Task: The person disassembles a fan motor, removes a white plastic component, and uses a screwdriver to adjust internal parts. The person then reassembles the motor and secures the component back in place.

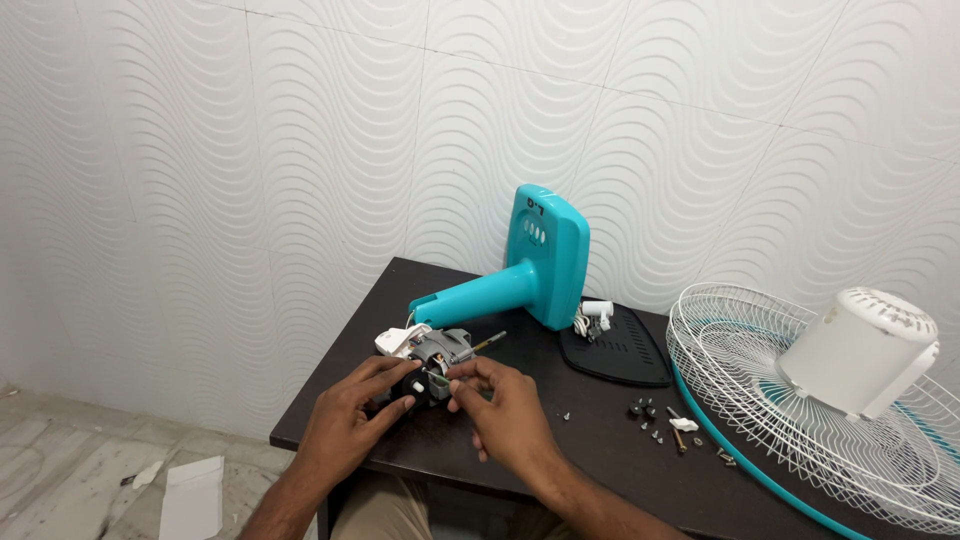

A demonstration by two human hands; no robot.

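The motor rests on the table near its front-left part, its shaft pointing toward the teal stand. The left hand touches the motor from the near-left side; its fingers are curled against the motor's lower front. The right hand meets the motor from the near-right side, with thumb and forefinger pinched on a small part at the motor's front face. What that part is cannot be told.

The teal stand lies on its side just behind the motor, its neck toward the motor. A black plate lies right of the stand's base, with a white plug on its left edge. Loose screws are scattered right of the motor, near the right hand. The wire guard lies well to the right of the motor, with a white cover resting on it.
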